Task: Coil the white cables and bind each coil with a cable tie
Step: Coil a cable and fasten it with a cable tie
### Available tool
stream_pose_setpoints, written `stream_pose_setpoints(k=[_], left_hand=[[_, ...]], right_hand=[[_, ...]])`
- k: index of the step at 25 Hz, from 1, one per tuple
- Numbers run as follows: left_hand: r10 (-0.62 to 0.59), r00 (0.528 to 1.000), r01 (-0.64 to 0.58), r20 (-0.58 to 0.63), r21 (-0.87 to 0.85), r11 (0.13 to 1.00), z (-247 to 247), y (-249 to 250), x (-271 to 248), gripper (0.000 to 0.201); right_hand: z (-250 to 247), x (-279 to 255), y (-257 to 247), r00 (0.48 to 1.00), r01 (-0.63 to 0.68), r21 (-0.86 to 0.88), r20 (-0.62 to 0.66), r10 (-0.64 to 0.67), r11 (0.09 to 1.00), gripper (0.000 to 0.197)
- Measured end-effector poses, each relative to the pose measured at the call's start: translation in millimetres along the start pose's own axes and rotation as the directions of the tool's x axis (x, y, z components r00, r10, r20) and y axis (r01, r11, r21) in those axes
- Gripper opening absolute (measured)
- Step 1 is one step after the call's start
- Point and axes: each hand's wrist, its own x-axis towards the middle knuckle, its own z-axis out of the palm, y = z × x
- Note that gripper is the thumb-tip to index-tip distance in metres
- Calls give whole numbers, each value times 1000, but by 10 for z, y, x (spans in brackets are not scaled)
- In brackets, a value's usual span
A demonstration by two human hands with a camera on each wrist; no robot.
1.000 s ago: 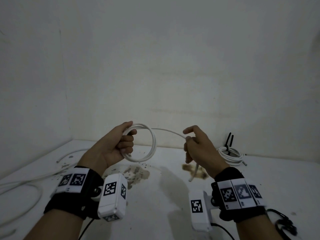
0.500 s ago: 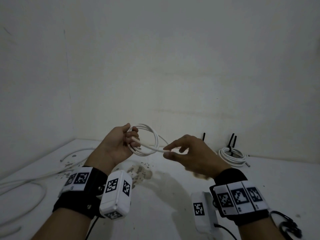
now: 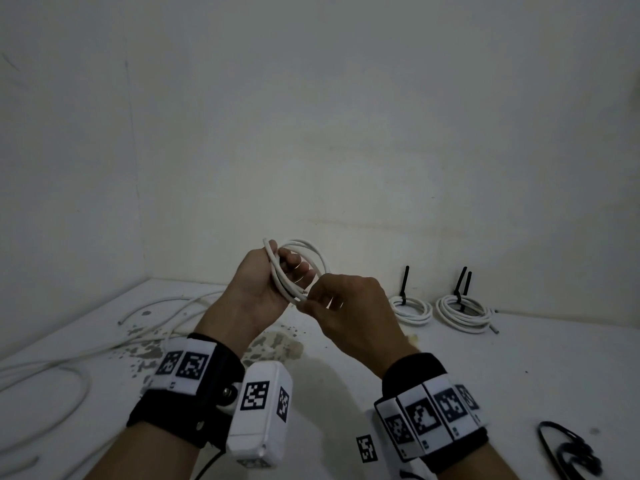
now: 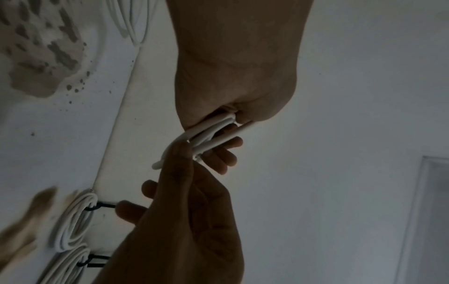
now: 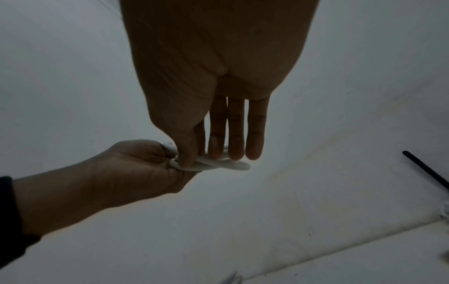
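Since the earlier frame the right hand (image 3: 349,306) has closed in on the left hand (image 3: 266,289), pinching the tail of the thin white plastic-sheathed cable coil (image 3: 304,268). The left hand's grip clenches that coil above the bench (image 3: 519,368). If the pinch slackens, the springy loops could unwind.

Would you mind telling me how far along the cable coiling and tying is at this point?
Done: two tied coils lie by the wall, each bound with a black tie. In hand: the left hand grips a third coil with no tie on it, while the right hand pinches its strands. Left: loose cables lie on the table's left side, and spare black ties wait at the right.
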Motion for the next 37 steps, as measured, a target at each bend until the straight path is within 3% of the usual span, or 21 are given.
stream_pose_setpoints(k=[7, 12, 19, 26, 28, 31, 34, 35, 37], left_hand=[[6, 1000, -5, -21, 22, 1000, 91, -59, -52, 47], [45, 998, -42, -45, 69, 997, 110, -100, -13, 46], [69, 997, -64, -25, 152, 986, 109, -103, 12, 41], [82, 996, -90, 43, 249, 964, 207, -171, -48, 48], [93, 995, -103, 45, 355, 929, 215, -151, -75, 46], [173, 985, -139, 10, 642, 754, 185, -123, -109, 47], [105, 993, -116, 54, 608, 785, 166, -65, -122, 50], [71, 993, -111, 90, 593, 798, 169, -56, -131, 50], [49, 987, -132, 150, 620, 773, 184, -81, -152, 45]], right_hand=[[25, 16, -48, 999, -3, 146, -46, 10, 989, 13], [63, -6, -79, 998, 58, 72, -35, -55, 996, 15], [42, 1, -117, 996, 0, 186, -83, 16, 983, 8], [69, 22, -161, 976, -149, 210, -126, 178, 966, 32], [46, 15, -182, 976, -162, 190, -115, 186, 968, 36], [-130, 57, -182, 982, -136, 273, -86, 165, 952, 27], [-341, 105, -67, 961, -144, 197, -207, 185, 970, 31], [-371, 107, -41, 963, -156, 132, -198, 180, 979, 34], [-364, 114, -11, 968, -154, 145, -177, 179, 977, 22]])
